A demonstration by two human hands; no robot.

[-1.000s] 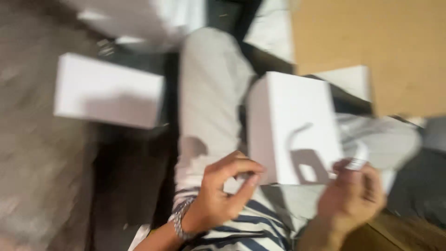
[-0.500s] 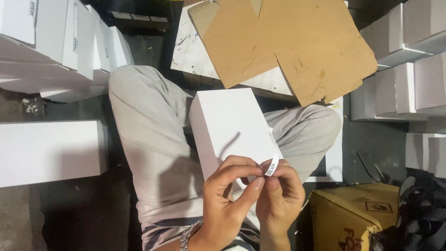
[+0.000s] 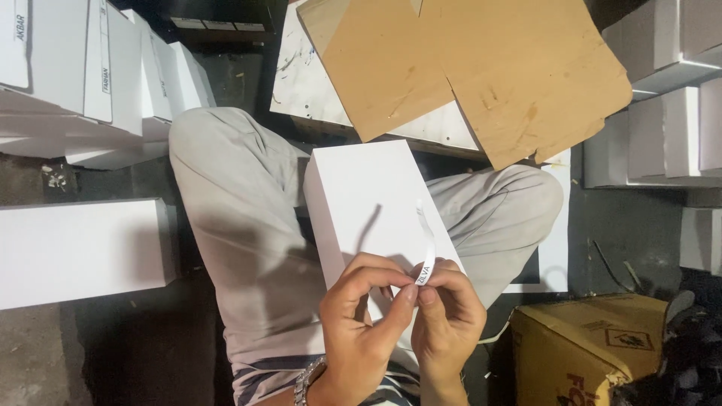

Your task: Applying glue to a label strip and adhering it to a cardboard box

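- Curling upward, a narrow white label strip (image 3: pixel 427 244) with dark print at its lower end stands over a plain white box (image 3: pixel 368 199).
- Both hands pinch the strip's lower end: left hand (image 3: pixel 363 316) and right hand (image 3: pixel 450 316) meet fingertip to fingertip, just above the box's near end.
- Box rests on the person's lap, across grey trousers (image 3: pixel 241 233).
- Around lie flat brown cardboard (image 3: pixel 481 68), stacked white boxes (image 3: pixel 83 68) and a dark floor (image 3: pixel 624 225).

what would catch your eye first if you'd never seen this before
The white box resting on the seated person's lap at centre, with the left hand and right hand pinching a thin white label strip just above it. Next, the flattened brown cardboard sheet on the floor ahead, and stacks of white boxes on both sides.
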